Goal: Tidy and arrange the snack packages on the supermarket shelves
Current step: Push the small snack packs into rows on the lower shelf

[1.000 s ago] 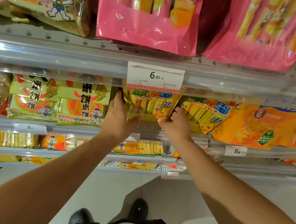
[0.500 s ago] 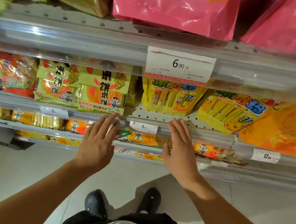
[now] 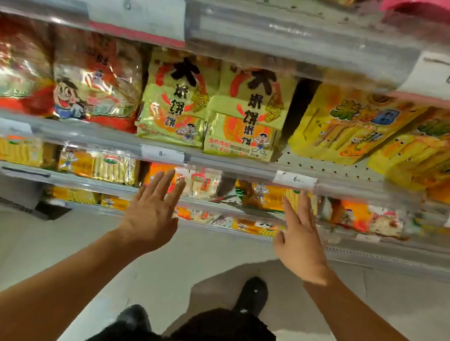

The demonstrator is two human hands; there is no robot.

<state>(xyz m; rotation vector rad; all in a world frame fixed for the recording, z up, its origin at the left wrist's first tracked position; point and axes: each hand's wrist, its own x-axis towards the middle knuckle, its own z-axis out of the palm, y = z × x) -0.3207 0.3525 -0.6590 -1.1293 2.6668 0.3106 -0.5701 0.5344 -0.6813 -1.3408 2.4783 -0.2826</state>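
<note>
While both hands hang in front of the lower shelves with nothing in them, the step in hand looks like a reach for the next row of packs to straighten. The left hand (image 3: 152, 212) has its grip wide, fingers straight and spread, its tips over the front edge of the third shelf (image 3: 88, 181); the right hand (image 3: 299, 237) is just as flat and wide, near the same edge further right. Neither plainly touches a pack, though blur makes that hard to judge. To do this well, I would pick one row, slide both palms to either side of a pack and square it to the shelf's front edge, pushing gently, since the thin film bags probably crumple and slip easily. The snack packs (image 3: 193, 184) just past the fingertips lie flat, orange and white, some askew. On the shelf above, the green packs (image 3: 211, 111) stand upright in two neat columns at the front edge; the yellow packs (image 3: 346, 129) to their right lean sideways with a gap between, and may want straightening too. Red bags (image 3: 95, 81) fill the left end.
</note>
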